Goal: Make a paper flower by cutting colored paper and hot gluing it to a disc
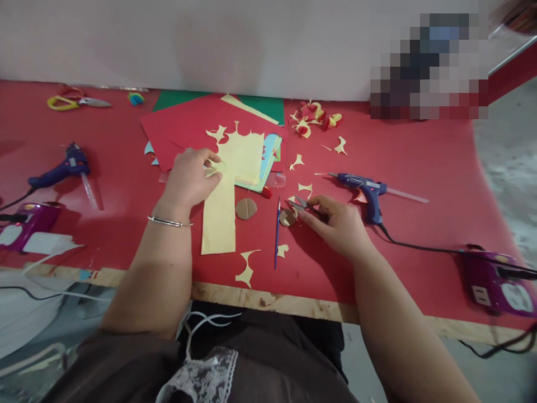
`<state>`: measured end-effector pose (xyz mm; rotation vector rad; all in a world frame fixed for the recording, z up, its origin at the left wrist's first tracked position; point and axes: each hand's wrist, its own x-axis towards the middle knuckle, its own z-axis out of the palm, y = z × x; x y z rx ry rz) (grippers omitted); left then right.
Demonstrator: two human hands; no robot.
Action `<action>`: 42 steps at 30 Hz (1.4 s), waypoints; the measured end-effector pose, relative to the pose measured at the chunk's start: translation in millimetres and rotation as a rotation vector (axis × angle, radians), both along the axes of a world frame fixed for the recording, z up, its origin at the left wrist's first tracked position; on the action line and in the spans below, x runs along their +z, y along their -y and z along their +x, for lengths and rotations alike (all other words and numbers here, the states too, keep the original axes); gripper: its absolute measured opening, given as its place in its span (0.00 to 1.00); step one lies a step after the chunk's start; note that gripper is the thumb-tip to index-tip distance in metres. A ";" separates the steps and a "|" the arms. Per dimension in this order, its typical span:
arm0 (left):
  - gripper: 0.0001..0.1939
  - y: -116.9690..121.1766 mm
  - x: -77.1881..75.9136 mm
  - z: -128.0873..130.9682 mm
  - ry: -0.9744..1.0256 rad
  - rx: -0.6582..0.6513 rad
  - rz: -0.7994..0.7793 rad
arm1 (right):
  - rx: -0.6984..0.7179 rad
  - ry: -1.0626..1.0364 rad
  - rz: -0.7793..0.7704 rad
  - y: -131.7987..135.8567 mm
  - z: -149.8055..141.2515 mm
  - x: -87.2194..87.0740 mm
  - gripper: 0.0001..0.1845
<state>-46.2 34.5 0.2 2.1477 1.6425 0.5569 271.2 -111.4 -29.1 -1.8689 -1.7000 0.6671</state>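
My left hand (189, 178) is closed, thumb and forefinger pinching the upper end of a pale yellow strip (218, 224) of paper or felt. The strip lies over the stack and down onto the red table. In my right hand (335, 224) is a small pair of scissors (305, 205), their tips pointing left. Below the blades a round brown disc (287, 218) rests on the table, and a second brown disc (246, 209) is beside the strip. Between the discs stands a thin blue brush (277, 235), lying lengthwise.
A cut yellow sheet (243, 157) tops red sheets (180, 129) and green ones. Yellow scraps (245, 271) are scattered about. Blue glue guns lie left (62, 168) and right (364, 190), with cords to purple power boxes (495, 280). Yellow-handled scissors (79, 102) lie at the back left.
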 end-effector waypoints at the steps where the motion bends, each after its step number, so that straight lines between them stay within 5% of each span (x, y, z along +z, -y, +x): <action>1: 0.11 1.0 1.6 7.3 -0.052 0.010 0.041 | 0.004 0.004 -0.004 -0.1 -0.7 0.3 0.25; 8: 0.06 3.6 -6.4 66.3 -0.189 -0.137 -0.052 | 0.029 0.016 -0.012 0.3 -1.0 -0.1 0.24; 23: 0.09 10.7 -2.0 76.8 -0.227 -0.218 -0.098 | 0.029 -0.001 -0.057 -0.8 -1.7 0.7 0.24; 34: 0.05 5.5 -9.1 81.2 0.539 -0.143 -0.214 | 0.037 0.093 -0.066 0.3 -2.9 -1.5 0.25; 38: 0.16 20.6 -6.4 95.6 0.993 -0.102 -0.486 | 0.061 0.184 -0.039 3.6 -4.2 -5.6 0.19; 42: 0.18 41.3 -0.3 105.8 1.176 -0.009 -0.683 | 0.081 0.261 0.046 8.4 -3.8 -10.4 0.16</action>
